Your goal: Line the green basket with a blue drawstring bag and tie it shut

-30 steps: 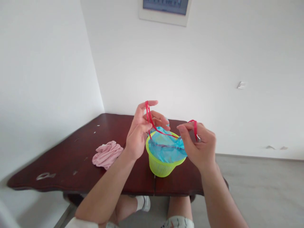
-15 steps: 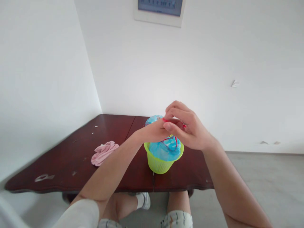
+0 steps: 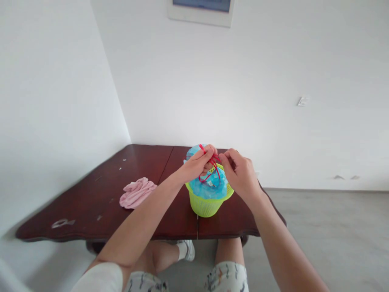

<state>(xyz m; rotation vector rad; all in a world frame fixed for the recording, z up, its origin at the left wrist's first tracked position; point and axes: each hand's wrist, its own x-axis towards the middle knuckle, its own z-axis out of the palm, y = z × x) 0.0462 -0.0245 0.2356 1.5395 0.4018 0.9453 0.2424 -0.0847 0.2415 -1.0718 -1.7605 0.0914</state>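
Note:
Over a yellow-green plastic basket (image 3: 206, 207), my left hand (image 3: 199, 163) is closed on a red drawstring (image 3: 213, 161), whose strands loop out between the fingers. My right hand (image 3: 238, 168) pinches the same red string just to the right, with thumb and forefinger together. A blue plastic bag (image 3: 209, 187) lines the basket and bulges over its rim; the red string runs down to it. More blue plastic shows behind my left hand. What the bag holds, if anything, is hidden.
A crumpled pink cloth (image 3: 136, 192) lies left of the basket on the dark red wooden table (image 3: 91, 202). Small white scraps and a pale mark are on the tabletop. White walls stand behind and to the left, with a framed picture (image 3: 200, 14) above.
My hands have drawn apart from their overlapped position and come down slightly. The red string now shows in loops between them. The view has tilted a little.

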